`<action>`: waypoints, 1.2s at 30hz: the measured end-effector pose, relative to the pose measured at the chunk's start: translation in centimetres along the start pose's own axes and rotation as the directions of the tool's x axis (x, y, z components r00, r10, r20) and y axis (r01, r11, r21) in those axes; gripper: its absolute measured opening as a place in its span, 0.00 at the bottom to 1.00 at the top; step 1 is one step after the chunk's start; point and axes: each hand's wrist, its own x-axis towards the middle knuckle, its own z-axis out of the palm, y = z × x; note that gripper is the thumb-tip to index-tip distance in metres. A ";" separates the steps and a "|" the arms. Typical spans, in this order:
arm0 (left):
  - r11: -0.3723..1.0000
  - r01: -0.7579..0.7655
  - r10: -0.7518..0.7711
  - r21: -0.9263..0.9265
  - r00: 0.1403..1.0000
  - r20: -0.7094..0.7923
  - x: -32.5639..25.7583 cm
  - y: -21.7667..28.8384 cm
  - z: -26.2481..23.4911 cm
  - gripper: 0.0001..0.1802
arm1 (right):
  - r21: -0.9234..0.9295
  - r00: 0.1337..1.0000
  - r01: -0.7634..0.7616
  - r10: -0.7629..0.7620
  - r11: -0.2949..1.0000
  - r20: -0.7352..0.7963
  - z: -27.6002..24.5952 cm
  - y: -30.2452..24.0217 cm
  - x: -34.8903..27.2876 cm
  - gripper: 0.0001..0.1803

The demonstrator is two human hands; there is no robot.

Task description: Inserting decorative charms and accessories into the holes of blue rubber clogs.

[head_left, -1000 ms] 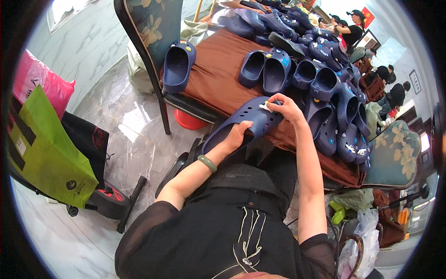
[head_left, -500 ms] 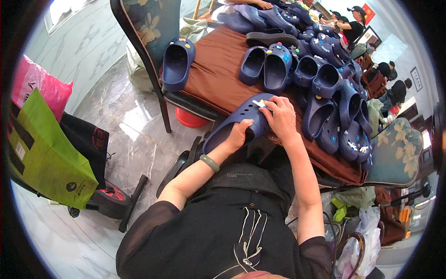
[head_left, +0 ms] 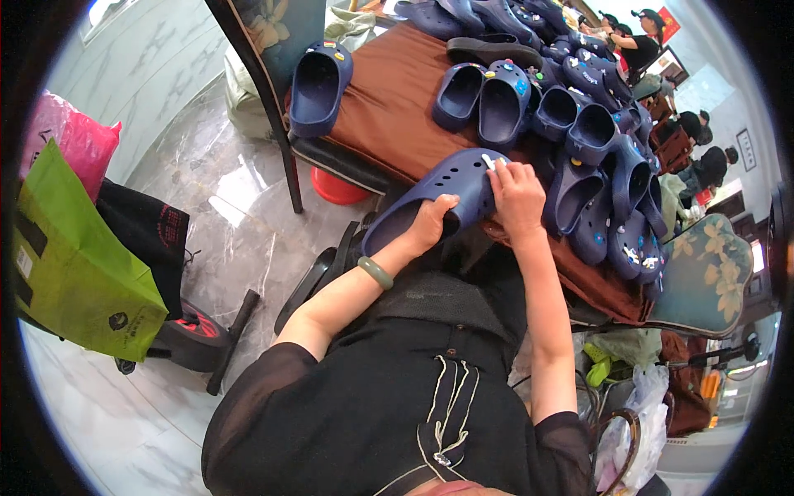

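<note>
A navy blue clog (head_left: 463, 178) with round holes in its top is held over my lap, tilted, toe away to the right. My left hand (head_left: 432, 221) grips it at the opening, thumb on the upper and fingers inside. With bent fingers my right hand (head_left: 518, 197) pinches a small white shoe charm (head_left: 490, 162) against the toe; its far side is hidden by the fingers. On the brown cloth beyond stand a clog with charms (head_left: 503, 103) and a plainer-looking clog (head_left: 457, 95) side by side. Another clog (head_left: 320, 89) stands alone at the table's left end.
Many more navy clogs (head_left: 591, 132) are heaped on the brown-covered table (head_left: 385, 83) to the right. A blue floral chair (head_left: 699, 264) stands right, a red basin (head_left: 337, 187) under the table. Green (head_left: 91, 264) and pink (head_left: 70, 145) bags are at left. Other people (head_left: 645, 45) sit far right.
My right hand has shifted slightly right and down along the toe, its fingers now more curled over the white charm. The clog's toe has swung a little to the right. The view has shifted slightly.
</note>
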 end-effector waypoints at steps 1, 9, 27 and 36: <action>0.998 -0.047 0.048 0.038 0.998 -0.026 0.1 0.3 0.2 0.13 | -0.048 0.999 -0.006 0.007 0.999 0.035 -0.3 -0.4 -0.4 0.13; 1.000 -0.011 0.013 -0.025 0.999 0.048 0.1 -0.4 -0.2 0.12 | 0.032 0.978 -0.002 -0.005 0.999 0.210 -1.3 0.3 1.6 0.09; 0.897 0.274 -0.244 -0.347 0.961 0.128 0.2 0.6 -0.4 0.19 | 0.220 0.251 -0.951 0.126 0.219 0.960 1.3 5.3 5.1 0.34; 0.902 0.286 -0.274 -0.322 0.958 0.085 0.0 -1.0 -0.8 0.13 | 0.351 0.394 -0.904 0.157 0.245 0.905 0.1 4.3 5.2 0.30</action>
